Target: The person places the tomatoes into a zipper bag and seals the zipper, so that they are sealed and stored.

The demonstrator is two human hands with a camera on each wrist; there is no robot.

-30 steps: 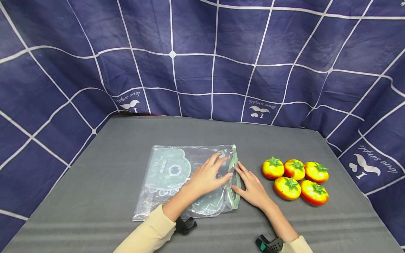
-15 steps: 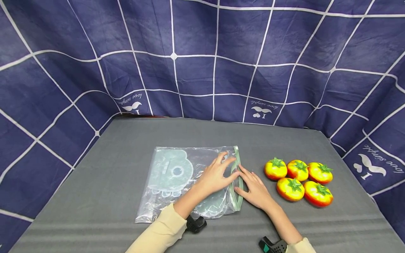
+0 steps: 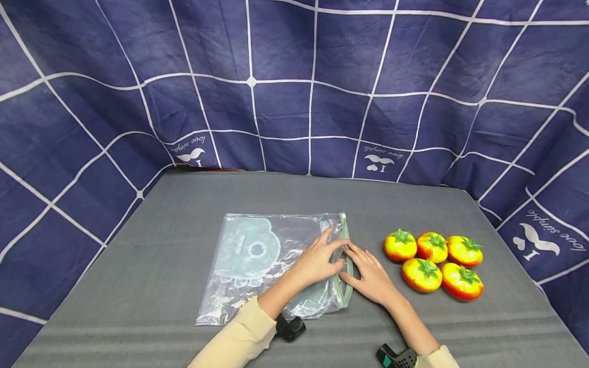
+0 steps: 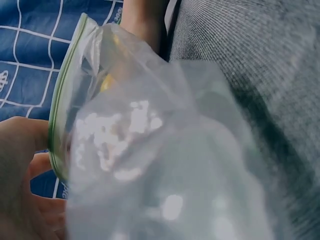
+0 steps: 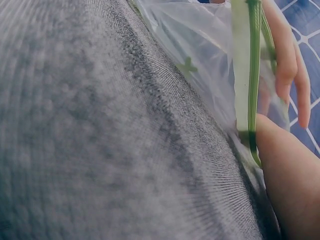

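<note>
A clear zip bag (image 3: 294,240) with pale green printing lies flat on the grey table, its green zip edge (image 3: 344,225) to the right. My left hand (image 3: 317,259) reaches across the bag, with its fingertips at the zip edge. In the left wrist view, fingers (image 4: 40,135) meet the green edge. My right hand (image 3: 370,276) rests on the outer side of that edge, thumb (image 5: 280,140) against the strip. The fingertips of both hands nearly meet there. Neither thumb visibly closes on its fingers, and the bag film partly hides the contact.
Several red-yellow toy tomatoes (image 3: 423,275) with green leaf tops sit grouped on the table (image 3: 184,204), right of the bag. A blue curtain (image 3: 285,102) with a white grid stands behind and at both sides. Black wrist devices (image 3: 291,329) are on both wrists.
My left hand has moved slightly right toward the zip edge, its index finger and thumb drawing nearer each other. My right hand has stayed at the edge.
</note>
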